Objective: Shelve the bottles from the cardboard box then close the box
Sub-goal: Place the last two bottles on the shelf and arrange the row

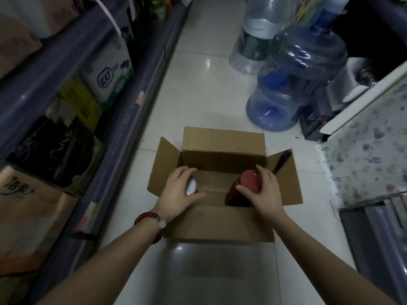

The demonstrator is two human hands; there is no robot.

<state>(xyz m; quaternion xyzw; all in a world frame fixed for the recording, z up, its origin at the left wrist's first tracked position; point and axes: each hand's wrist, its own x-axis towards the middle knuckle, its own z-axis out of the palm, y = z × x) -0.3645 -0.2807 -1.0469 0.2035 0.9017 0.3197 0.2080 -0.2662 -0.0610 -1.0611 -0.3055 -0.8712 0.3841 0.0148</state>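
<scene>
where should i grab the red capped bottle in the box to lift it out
By the cap end, from above. The red-capped bottle stands nearly upright, leaning slightly, in the cardboard box, so only its top is reachable. The right hand already wraps the cap there.

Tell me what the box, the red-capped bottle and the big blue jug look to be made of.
Box: matte brown corrugated cardboard, creased flaps. Red-capped bottle: glossy dark body, glass or plastic, unclear; the cap looks like plastic. Blue jug: translucent blue plastic with sharp highlights.
</scene>
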